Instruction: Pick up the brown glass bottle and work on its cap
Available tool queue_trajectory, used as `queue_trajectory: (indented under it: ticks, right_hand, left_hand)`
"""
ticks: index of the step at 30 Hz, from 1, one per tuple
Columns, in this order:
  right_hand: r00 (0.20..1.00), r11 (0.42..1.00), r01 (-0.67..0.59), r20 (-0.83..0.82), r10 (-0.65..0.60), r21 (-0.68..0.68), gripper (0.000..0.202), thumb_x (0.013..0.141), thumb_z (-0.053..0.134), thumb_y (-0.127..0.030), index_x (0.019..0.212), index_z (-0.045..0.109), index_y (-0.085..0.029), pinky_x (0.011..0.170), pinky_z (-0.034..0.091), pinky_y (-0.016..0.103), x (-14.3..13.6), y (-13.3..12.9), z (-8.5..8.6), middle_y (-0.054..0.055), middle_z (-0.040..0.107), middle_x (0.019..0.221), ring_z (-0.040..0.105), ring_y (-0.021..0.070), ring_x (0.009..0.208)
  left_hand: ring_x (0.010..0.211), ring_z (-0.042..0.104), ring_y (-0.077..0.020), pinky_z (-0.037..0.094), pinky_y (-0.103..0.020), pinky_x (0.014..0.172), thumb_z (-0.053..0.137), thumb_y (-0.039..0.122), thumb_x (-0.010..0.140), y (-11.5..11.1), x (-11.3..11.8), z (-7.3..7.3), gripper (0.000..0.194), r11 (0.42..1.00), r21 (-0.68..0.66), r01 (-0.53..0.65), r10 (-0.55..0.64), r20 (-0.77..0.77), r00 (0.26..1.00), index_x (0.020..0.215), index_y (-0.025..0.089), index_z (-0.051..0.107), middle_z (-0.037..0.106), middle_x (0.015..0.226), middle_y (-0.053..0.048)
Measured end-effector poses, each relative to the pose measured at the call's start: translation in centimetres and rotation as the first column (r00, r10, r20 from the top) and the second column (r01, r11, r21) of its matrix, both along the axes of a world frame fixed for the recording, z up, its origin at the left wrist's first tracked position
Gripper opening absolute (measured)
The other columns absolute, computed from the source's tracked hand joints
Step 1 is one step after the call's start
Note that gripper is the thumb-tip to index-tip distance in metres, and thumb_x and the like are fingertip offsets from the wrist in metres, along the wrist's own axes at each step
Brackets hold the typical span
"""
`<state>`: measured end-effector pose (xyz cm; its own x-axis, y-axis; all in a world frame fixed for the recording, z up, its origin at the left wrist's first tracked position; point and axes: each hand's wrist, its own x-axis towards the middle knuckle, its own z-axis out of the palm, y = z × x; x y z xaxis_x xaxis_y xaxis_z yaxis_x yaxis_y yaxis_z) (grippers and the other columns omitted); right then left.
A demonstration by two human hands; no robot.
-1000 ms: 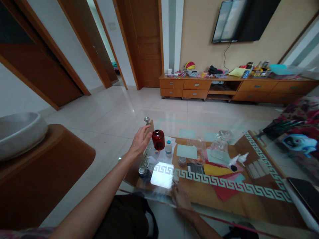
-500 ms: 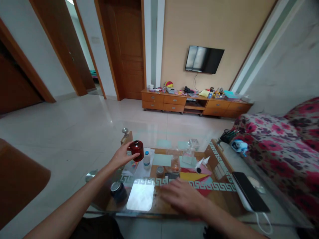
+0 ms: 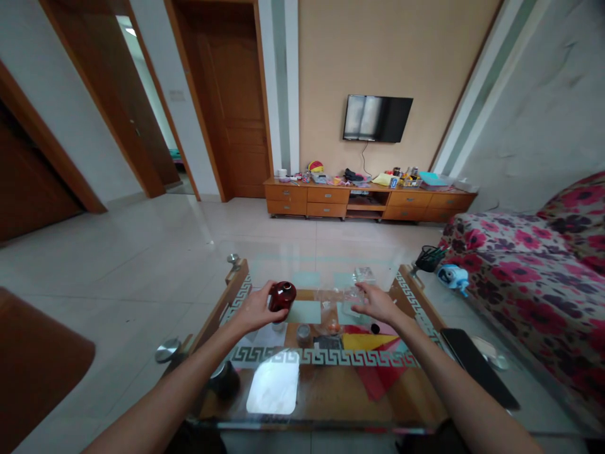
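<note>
Our left hand point(image 3: 258, 309) is closed around a dark red glass bottle point(image 3: 282, 296), thumb on the near side, and we hold it over the far left part of the glass table point(image 3: 331, 403). The bottle leans a little, its open neck toward the upper right. Our right hand point(image 3: 378, 304) is held out at a clear glass container point(image 3: 350, 302), thumb and fingers parted; we cannot tell whether they press on it or only stand beside it.

Between our hands and nearer to us we have a small round jar point(image 3: 303, 332), a dark flat packet point(image 3: 327, 342) and a yellow sheet point(image 3: 366, 342), with a red sheet point(image 3: 378, 381) showing nearer our side. A key-patterned band point(image 3: 331, 357) runs across the table. Close to us on the left sit a dark jar point(image 3: 224, 378) and a bright, rounded square point(image 3: 274, 388). By the table's right edge lies a black slab point(image 3: 479, 369).

Beyond, we see a flowered sofa point(image 3: 524, 252) on the right, a low wooden cabinet point(image 3: 326, 202) and, above it, a wall-mounted television point(image 3: 377, 118).
</note>
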<state>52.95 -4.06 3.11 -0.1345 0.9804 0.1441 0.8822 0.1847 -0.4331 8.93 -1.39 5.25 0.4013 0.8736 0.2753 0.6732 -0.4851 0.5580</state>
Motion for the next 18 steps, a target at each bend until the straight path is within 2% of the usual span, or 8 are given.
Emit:
queue_trajectory:
  ticks: [3,8,13,15,18]
  right_hand:
    - [0.999,1.000,-0.006,-0.034,0.007,0.030,0.071,0.079,0.082,-0.041,0.141,0.062,-0.012,0.109,0.049,0.046,-0.3,0.5,-0.3,0.020,0.068,0.137,0.066,0.0345,0.124]
    - [0.982,0.981,-0.067,-0.160,0.096,0.180,0.073,0.079,0.080,-0.040,0.146,0.058,-0.022,0.110,0.049,0.051,-2.5,-0.1,1.6,0.013,0.065,0.139,0.064,0.0321,0.125]
    - [0.973,0.956,-0.092,-0.180,0.147,0.279,0.083,0.080,0.079,-0.035,0.156,0.045,-0.029,0.104,0.054,0.052,-5.3,-1.4,3.4,0.011,0.058,0.134,0.065,0.0297,0.116]
    - [0.966,0.943,-0.108,-0.189,0.174,0.316,0.088,0.080,0.080,-0.034,0.158,0.040,-0.029,0.104,0.055,0.052,-6.1,-1.8,3.9,0.012,0.057,0.136,0.063,0.0306,0.120]
    - [0.960,0.926,-0.137,-0.182,0.211,0.351,0.085,0.081,0.080,-0.031,0.156,0.041,-0.028,0.105,0.055,0.053,-6.9,-2.2,4.7,0.013,0.056,0.139,0.060,0.0317,0.125]
  left_hand:
    - [0.102,0.073,-0.0361,0.056,-0.049,0.088,0.076,0.055,0.079,-0.1,1.7,0.8,0.064,0.998,0.019,0.057,-0.057,-0.010,0.998,0.136,0.033,0.056,0.076,0.113,-0.009]
    - [0.106,0.072,-0.0338,0.056,-0.047,0.092,0.075,0.048,0.078,-0.9,4.0,2.0,0.065,0.982,0.092,0.165,-0.157,-0.084,0.984,0.137,0.030,0.055,0.073,0.121,-0.008]
    - [0.089,0.073,-0.0327,0.055,-0.044,0.081,0.071,0.052,0.081,-1.7,4.8,2.3,0.060,0.992,0.063,0.111,-0.097,-0.189,0.977,0.134,0.027,0.057,0.076,0.104,-0.008]
    - [0.092,0.074,-0.0344,0.054,-0.046,0.084,0.071,0.054,0.082,-1.8,4.8,2.5,0.062,0.992,0.083,0.093,-0.073,-0.213,0.974,0.136,0.027,0.056,0.077,0.104,-0.008]
    - [0.102,0.073,-0.0353,0.053,-0.049,0.094,0.073,0.055,0.081,-1.9,4.9,2.9,0.068,0.984,0.136,0.119,-0.088,-0.213,0.973,0.141,0.029,0.054,0.076,0.116,-0.008]
